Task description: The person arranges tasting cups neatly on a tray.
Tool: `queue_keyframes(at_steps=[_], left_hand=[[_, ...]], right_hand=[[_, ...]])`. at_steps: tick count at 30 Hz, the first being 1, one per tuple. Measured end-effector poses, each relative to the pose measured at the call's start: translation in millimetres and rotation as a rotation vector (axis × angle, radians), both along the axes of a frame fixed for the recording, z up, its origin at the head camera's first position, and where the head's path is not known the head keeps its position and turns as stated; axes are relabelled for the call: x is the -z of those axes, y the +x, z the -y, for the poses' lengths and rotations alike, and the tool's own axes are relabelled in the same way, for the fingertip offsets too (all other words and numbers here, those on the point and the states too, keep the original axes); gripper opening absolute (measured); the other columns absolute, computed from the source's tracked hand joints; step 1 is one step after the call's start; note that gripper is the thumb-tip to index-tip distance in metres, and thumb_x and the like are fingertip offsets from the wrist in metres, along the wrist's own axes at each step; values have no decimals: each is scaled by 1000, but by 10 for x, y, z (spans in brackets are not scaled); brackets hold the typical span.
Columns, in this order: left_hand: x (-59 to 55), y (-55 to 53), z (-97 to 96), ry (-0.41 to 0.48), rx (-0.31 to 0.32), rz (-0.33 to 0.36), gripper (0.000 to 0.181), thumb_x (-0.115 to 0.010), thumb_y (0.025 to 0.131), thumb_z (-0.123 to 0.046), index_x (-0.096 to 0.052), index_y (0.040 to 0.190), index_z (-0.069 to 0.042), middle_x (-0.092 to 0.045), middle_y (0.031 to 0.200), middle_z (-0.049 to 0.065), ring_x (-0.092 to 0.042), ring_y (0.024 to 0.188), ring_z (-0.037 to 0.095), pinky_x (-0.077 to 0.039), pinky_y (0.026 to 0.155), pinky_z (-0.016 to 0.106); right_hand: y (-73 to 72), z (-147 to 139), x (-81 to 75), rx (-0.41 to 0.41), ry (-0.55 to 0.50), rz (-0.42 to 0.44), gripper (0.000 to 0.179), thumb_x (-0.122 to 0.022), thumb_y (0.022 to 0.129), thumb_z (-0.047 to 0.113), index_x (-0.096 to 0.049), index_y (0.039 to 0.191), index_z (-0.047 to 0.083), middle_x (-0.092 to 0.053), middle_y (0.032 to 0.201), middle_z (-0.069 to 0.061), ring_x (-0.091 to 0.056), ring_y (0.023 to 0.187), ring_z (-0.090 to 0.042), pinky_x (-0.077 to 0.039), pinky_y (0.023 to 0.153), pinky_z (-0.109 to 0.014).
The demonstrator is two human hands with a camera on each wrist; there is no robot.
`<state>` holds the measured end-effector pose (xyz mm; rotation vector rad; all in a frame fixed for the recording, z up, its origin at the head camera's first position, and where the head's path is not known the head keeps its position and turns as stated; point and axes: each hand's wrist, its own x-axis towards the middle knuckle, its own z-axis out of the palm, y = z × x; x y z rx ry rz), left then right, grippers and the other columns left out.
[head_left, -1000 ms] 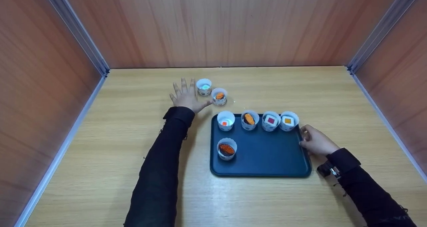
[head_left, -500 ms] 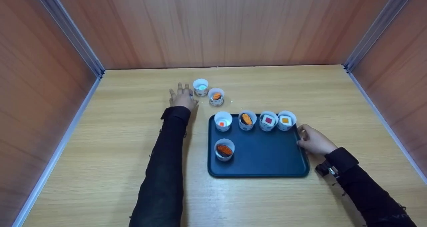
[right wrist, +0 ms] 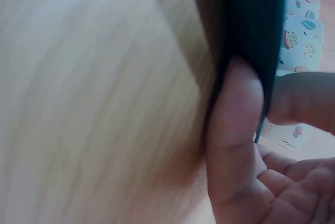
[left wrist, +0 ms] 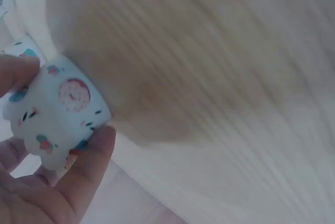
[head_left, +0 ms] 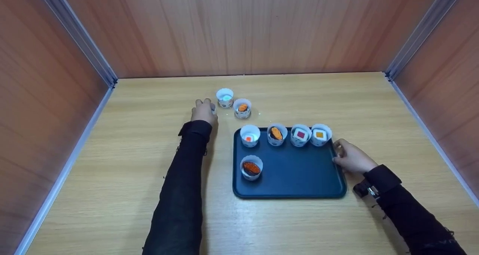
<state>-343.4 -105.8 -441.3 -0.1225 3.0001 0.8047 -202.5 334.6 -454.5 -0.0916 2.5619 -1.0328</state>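
Observation:
My left hand, beyond the tray's back left corner, grips a white paper cupcake cup printed with doughnuts. In the left wrist view, thumb and fingers pinch its side; the head view mostly hides this cup behind the hand. My right hand pinches the right rim of a dark teal tray, with the rim between thumb and finger in the right wrist view. Along the tray's back edge stand several similar cups, including one with an orange-topped sushi piece. A cup with a red-topped sushi piece stands nearer the front left.
Two more cups stand on the table right of my left hand: one with a pale item, the other with an orange-topped piece. Wood-grain panels border the table at the back and both sides.
My left hand has gone from spread fingers to a grip on a cup, drawing slightly down and left. The right hand stays at the tray rim; the whole view has shifted slightly.

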Motion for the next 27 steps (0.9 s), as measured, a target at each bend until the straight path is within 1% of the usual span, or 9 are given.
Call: queue_keyframes(at_steps=[3,4,8,13,19,21,23,25,27], left_hand=[[-40,44,14,-17,24,20,41,-64,90,-11,-54,129,-4,-48,129,21,-55,110,39,-48,95,48],[-56,64,11,-32,34,24,43,-65,89,-12,-53,130,-3,-48,129,21,-56,109,39,-48,95,48],[-104,158,-48,-68,88,22,41,-66,87,-12,-55,126,-4,-50,125,21,-57,105,38,-50,91,48],[-204,303,-149,-67,161,-33,43,-66,81,-9,-57,123,-4,-51,124,21,-58,104,41,-51,87,49],[-400,516,-237,-66,203,-94,52,-69,81,-13,-55,131,-7,-52,126,20,-59,102,37,-51,87,49],[-461,596,-276,-62,228,-129,55,-70,82,-15,-55,134,-9,-54,127,18,-59,104,36,-52,87,48],[-519,685,-328,-53,266,-171,54,-71,82,-16,-56,134,-9,-55,128,17,-60,106,34,-53,87,47],[-570,784,-397,-40,319,-206,54,-72,83,-17,-56,134,-9,-55,131,17,-60,107,32,-54,86,46],[-610,889,-487,-21,389,-219,54,-73,83,-17,-56,133,-10,-55,130,16,-60,107,29,-54,86,43]], right_hand=[[-13,3,-1,-2,5,0,44,-55,93,5,-37,131,-8,-51,77,-8,-57,60,-17,-50,54,-31],[-17,0,1,-2,7,1,44,-55,93,5,-37,132,-8,-51,77,-8,-57,60,-17,-50,54,-31],[-27,-18,13,-8,10,-3,44,-54,93,5,-37,132,-9,-50,76,-8,-57,59,-17,-50,55,-31],[-40,-39,31,-23,-2,-17,43,-53,92,2,-37,130,-10,-50,75,-7,-57,58,-18,-50,55,-32],[-38,-33,39,-18,0,-14,43,-54,92,3,-37,130,-9,-49,75,-7,-56,59,-17,-50,55,-32],[-35,-31,39,-18,-1,-13,43,-54,92,3,-37,130,-9,-49,75,-7,-56,60,-17,-50,55,-32],[-36,-32,38,-19,2,-18,44,-54,92,3,-37,130,-9,-50,75,-7,-56,60,-17,-49,55,-31],[-39,-35,38,-21,7,-25,44,-55,92,3,-38,130,-9,-50,75,-6,-55,59,-17,-49,55,-31],[-42,-37,36,-22,19,-31,44,-55,91,3,-38,130,-9,-50,74,-6,-55,59,-16,-47,54,-30]])
